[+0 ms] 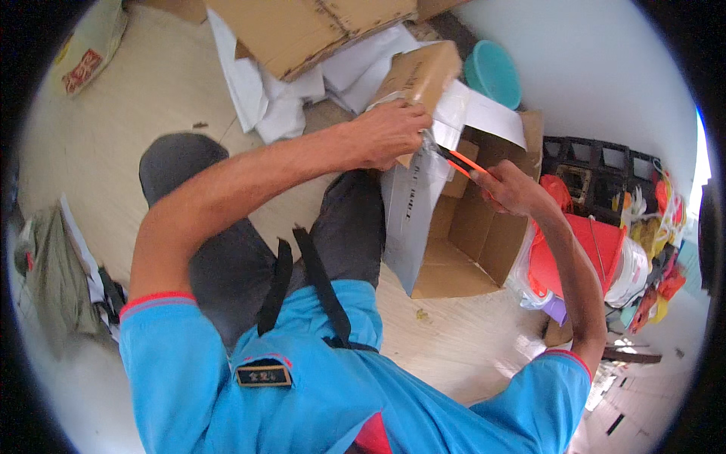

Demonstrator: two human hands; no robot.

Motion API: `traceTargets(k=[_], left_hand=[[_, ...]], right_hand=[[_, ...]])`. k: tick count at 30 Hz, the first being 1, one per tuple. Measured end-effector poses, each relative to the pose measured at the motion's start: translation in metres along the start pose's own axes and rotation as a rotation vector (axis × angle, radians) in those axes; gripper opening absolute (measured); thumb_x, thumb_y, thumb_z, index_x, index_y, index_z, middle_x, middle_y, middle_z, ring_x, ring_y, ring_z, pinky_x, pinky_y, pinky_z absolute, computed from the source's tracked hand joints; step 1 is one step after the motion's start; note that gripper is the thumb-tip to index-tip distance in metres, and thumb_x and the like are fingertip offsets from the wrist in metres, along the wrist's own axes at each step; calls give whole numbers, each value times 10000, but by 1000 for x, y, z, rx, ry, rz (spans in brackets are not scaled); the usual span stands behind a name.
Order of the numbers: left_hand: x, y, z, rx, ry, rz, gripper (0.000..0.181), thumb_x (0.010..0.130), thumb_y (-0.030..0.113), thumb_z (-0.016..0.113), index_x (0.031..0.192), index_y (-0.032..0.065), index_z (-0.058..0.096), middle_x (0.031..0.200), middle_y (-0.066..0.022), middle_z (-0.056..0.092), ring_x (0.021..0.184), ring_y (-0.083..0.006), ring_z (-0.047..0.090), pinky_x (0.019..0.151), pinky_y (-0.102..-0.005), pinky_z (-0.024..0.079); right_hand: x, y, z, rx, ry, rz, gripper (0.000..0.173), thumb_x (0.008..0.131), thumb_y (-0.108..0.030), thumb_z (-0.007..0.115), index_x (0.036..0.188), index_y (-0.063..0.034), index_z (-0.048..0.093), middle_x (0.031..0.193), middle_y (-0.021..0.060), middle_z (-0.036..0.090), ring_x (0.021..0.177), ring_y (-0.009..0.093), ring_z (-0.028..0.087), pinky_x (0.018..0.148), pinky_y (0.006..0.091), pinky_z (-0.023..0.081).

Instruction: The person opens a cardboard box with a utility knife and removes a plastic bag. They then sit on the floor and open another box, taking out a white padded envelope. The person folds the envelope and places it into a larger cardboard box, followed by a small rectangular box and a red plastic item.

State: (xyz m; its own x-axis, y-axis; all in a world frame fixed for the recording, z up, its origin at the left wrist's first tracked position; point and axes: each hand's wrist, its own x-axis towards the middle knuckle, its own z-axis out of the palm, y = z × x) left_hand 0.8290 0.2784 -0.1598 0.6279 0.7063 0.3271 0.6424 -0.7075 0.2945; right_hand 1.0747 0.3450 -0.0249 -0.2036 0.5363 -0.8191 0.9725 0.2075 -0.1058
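Note:
My right hand [507, 184] is closed on the orange-and-black handles of scissors [462, 162], which look partly open. Their blades reach to clear plastic [426, 142] beside my left hand [394, 130]. My left hand grips the edge of a brown cardboard parcel [422, 71] with dark print, near the plastic; exactly what lies between its fingers is hidden. Below and behind the hands stands an open cardboard box [471, 249], brown inside and white outside, with its opening towards the right. A white flap of it lies under the parcel.
A large brown carton [317, 28] and crumpled white sheets [283, 108] lie ahead. A teal basin [492, 74] leans by the wall. To the right are a black crate [601, 164], a red bucket [578, 255] and plastic bags. My knees are beside the box.

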Motion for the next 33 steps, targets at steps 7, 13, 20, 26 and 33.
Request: traceTargets(k=[7, 13, 20, 26, 33], left_hand=[[-5, 7, 5, -13, 28, 13, 314, 521, 150, 803, 791, 18, 713, 1053, -98, 568, 1101, -270, 527, 978, -392, 475], [-1, -1, 11, -37, 34, -9, 264, 536, 128, 803, 753, 7, 714, 1028, -113, 581, 1084, -290, 556, 973, -392, 482], [-12, -13, 8, 2, -18, 23, 307, 518, 94, 804, 799, 10, 710, 1082, -111, 572, 1140, -284, 526, 988, -386, 484], [-10, -5, 5, -14, -25, 14, 346, 513, 122, 819, 826, 22, 709, 1111, -109, 569, 1149, -285, 520, 989, -386, 483], [-12, 3, -1, 10, -18, 34, 336, 524, 125, 810, 828, 21, 711, 1113, -107, 570, 1154, -281, 521, 993, -383, 481]], right_hand=[[31, -13, 21, -52, 137, -117, 603, 1007, -475, 496, 633, -4, 545, 522, 41, 507, 481, 145, 508, 467, 346, 412], [-27, -1, 23, 81, 16, -23, 569, 1025, -428, 494, 636, -16, 541, 511, 33, 507, 441, 139, 478, 422, 344, 386], [-43, -1, 38, 115, -53, 45, 558, 1009, -470, 516, 672, -26, 552, 529, -2, 482, 454, 109, 460, 411, 318, 359], [-52, 25, 37, 323, 163, 56, 545, 992, -495, 545, 697, -37, 556, 526, -21, 452, 449, 99, 449, 403, 303, 344], [-17, 18, 46, 286, 47, 70, 543, 1000, -482, 530, 679, -45, 547, 512, -6, 465, 428, 111, 438, 395, 306, 330]])
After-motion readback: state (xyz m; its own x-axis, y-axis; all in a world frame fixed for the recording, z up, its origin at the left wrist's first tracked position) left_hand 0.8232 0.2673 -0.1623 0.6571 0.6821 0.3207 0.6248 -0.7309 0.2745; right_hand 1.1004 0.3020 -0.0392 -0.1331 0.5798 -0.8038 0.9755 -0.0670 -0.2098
